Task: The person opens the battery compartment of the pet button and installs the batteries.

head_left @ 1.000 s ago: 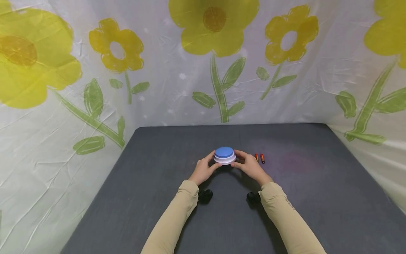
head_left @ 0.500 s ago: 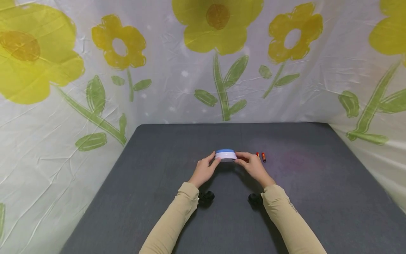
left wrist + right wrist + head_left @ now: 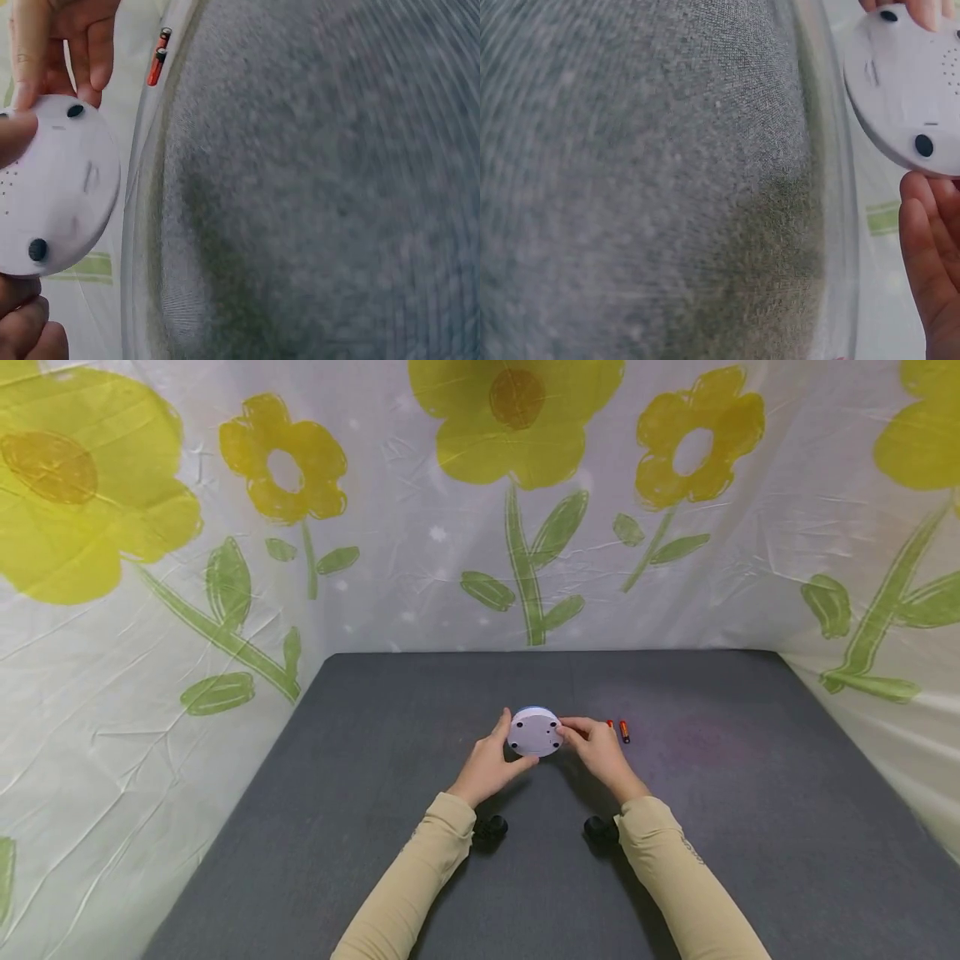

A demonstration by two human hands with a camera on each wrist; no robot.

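A round push button [image 3: 534,739] is held up over the dark table, tipped so its white underside faces the head camera. Black feet dot that underside, and only a thin blue edge of the top shows. My left hand [image 3: 489,768] grips the left side, thumb along the lower edge. On the right side, my right hand [image 3: 602,756] pinches the rim with its thumb on the underside. In the left wrist view, small holes and a faint cover outline mark the white base [image 3: 67,187]. The right wrist view catches only part of the base [image 3: 900,82].
Two small red and black batteries [image 3: 625,732] lie on the dark table [image 3: 420,710] just beyond my right hand, one partly covered by it. A white curtain [image 3: 397,543] with printed yellow flowers surrounds the table at the back and sides.
Both hands have tilted the push button, turning its blue top away and bringing the white underside into view. My left thumb has moved to the lower edge, my right thumb onto the underside.
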